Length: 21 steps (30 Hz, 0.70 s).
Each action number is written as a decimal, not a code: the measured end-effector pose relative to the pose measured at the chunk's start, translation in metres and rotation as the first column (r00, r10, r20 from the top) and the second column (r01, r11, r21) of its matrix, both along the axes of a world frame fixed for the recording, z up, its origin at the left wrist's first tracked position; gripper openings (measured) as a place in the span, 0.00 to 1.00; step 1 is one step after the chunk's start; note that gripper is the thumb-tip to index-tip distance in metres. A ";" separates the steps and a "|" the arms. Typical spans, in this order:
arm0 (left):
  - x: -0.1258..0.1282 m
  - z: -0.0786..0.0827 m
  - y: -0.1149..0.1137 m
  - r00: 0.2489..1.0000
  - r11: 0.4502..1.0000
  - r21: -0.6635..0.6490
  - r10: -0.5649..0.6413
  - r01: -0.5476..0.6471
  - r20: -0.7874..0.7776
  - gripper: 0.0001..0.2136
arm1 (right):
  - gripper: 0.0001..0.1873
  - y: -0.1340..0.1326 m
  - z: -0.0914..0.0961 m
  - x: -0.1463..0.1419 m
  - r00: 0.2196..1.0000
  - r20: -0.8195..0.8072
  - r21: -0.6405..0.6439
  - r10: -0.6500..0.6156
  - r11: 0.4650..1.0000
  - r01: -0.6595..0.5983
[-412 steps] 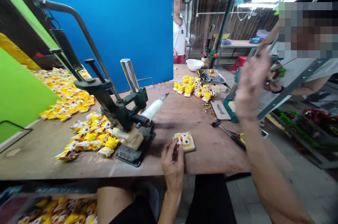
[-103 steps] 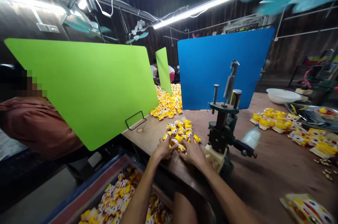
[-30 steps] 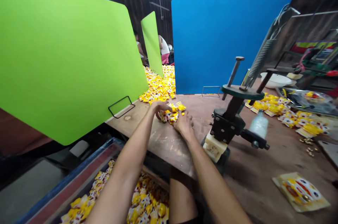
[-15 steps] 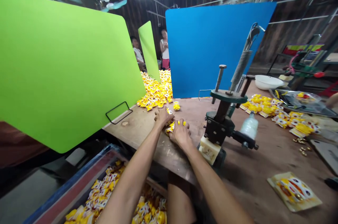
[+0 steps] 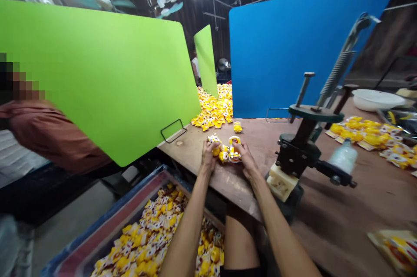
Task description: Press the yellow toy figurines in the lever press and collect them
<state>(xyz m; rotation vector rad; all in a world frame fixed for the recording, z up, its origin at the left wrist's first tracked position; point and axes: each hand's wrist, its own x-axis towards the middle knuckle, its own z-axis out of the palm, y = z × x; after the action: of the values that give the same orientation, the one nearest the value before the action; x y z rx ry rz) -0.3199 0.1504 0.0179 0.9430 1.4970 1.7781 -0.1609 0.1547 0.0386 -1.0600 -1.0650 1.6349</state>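
Cupping yellow foil packets [image 5: 226, 153] just left of the hand press [image 5: 301, 155], left grip [image 5: 207, 157] and right grip [image 5: 246, 157] sit curled, hold unclear from here; one hasty sweep could push packets off the worktop [image 5: 228, 185]

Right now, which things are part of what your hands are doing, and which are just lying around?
Being worked on: left hand, right hand, small yellow-and-white packets.

Just lying about: dark green metal hand press, round white bowl, flat yellow printed packet.
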 end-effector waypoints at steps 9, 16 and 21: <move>0.015 -0.001 -0.087 0.973 0.978 0.109 0.161 -0.181 0.166 0.30 | 0.29 -0.071 0.013 0.008 0.962 -0.171 -0.023 0.215 0.975 -0.222; -0.030 -0.062 -0.316 0.914 0.839 -0.475 0.375 -0.265 0.152 0.40 | 0.24 -0.202 -0.044 -0.068 0.761 0.147 -0.314 0.631 0.760 -0.569; -0.001 -0.119 -0.455 0.849 0.584 -0.773 0.516 -0.247 0.118 0.32 | 0.14 -0.314 -0.125 -0.101 0.512 0.213 -0.604 0.832 0.524 -0.600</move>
<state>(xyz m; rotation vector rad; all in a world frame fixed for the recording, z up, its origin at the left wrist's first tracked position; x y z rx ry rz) -0.3212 -0.3045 -0.1013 -0.1262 2.0363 1.2604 -0.2616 -0.1597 -0.0869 -1.5000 -1.6917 2.5053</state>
